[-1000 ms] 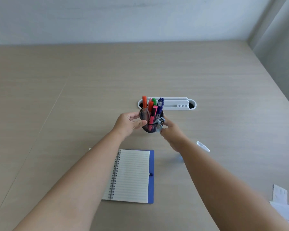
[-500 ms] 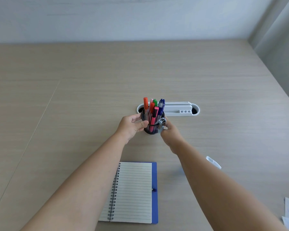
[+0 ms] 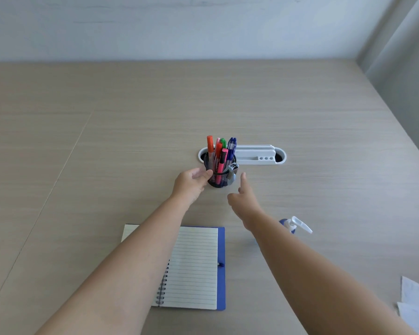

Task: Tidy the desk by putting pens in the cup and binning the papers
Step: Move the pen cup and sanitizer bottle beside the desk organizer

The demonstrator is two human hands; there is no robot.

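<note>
While the left hand point(image 3: 191, 182) curls against the near-left side of the dark mesh cup point(image 3: 218, 175), its thumb and fingertips touch the wall of the cup without wrapping around it, so this is a light steadying contact more than a full grasp. Just to the right of that hand the cup stands upright on the wooden desk point(image 3: 107, 141), packed with pens point(image 3: 219, 153): orange, red, pink, green and blue caps rise above the rim, and a grey clip-like piece hangs on the side facing the right hand.

Nearer the person than the cup, the right hand point(image 3: 243, 201) is off it, fingers loosely spread, the forefinger stretched toward the cup but parted from it by a small gap; it holds nothing.

Beyond both hands, directly behind the cup, a white oval cable tray point(image 3: 257, 157) is set into the desk. Under the left forearm lies an open spiral notebook point(image 3: 196, 267) with lined pages and a blue cover edge. To the right of the right wrist a white pump nozzle point(image 3: 300, 224) with a blue part under it pokes out from behind the forearm; the bottle itself is hidden. Far to the right of the right arm, at the near corner of the view, white papers point(image 3: 411, 303) lie on the desk.
</note>
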